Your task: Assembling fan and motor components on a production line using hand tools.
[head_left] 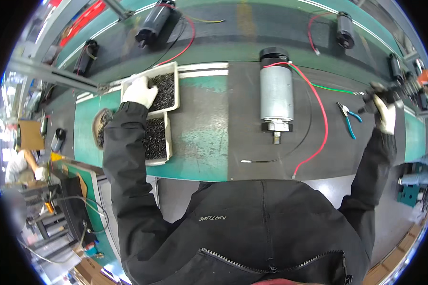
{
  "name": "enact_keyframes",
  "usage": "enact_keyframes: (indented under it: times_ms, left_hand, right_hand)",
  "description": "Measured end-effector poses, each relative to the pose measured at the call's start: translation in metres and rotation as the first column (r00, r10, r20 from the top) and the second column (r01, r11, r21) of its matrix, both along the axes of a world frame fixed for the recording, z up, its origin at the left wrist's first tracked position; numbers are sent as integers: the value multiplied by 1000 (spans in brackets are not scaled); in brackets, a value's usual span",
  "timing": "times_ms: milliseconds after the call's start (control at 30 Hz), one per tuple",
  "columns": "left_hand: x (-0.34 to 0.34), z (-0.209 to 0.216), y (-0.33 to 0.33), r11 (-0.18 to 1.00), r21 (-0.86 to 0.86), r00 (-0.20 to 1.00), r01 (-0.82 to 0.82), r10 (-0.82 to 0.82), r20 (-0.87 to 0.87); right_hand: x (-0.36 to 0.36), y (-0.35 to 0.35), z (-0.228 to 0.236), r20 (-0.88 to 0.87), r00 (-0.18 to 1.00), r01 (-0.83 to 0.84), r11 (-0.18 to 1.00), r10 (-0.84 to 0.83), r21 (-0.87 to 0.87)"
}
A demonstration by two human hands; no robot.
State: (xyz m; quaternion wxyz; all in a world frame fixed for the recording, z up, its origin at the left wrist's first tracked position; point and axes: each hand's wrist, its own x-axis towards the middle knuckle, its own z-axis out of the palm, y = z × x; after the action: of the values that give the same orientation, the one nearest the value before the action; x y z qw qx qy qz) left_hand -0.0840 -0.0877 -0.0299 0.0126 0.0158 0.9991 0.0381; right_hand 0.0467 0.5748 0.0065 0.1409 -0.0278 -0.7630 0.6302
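Note:
My left hand (141,93), in a white glove, reaches into the upper white tray (177,95) of small black parts (164,90). Its fingers are curled together, and whatever they pinch is hidden. Far to the right, my gloved right hand (386,116) is closed round a dark handheld tool (387,96) whose exact kind I cannot make out. Between the hands a silver cylindrical motor (277,92) lies on the dark mat, shaft toward me. Red (322,109), black and green wires run from its black end cap. Blue-handled pliers (350,118) lie near my right hand.
A second white tray (168,137) and a round bowl (98,128) hold more small black parts. Across the back belt lie several dark motors (155,21) with wires. A metal frame post (57,73) crosses at left. Another person's hand (40,173) shows at far left.

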Motion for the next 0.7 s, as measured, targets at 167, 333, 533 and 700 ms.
enact_keyframes:
  times_ms: [167,333,533,700]
  left_hand:
    - [-5,2,1,994,55,995,97,-97,-4]
    - [-10,-3,5,997,-23,998,67,-67,15]
    - [0,10,10,974,-117,947,191,-215,-237]
    - [40,41,37,854,472,965,217,-116,-233]
  right_hand:
    - [75,-91,34,-154,988,-17,996,4,-82]
    - [89,-164,24,-275,960,-35,958,-46,-285]
    - [77,-193,45,-207,976,-139,917,63,-375]
    - [69,-192,61,-293,937,-269,927,189,-262]
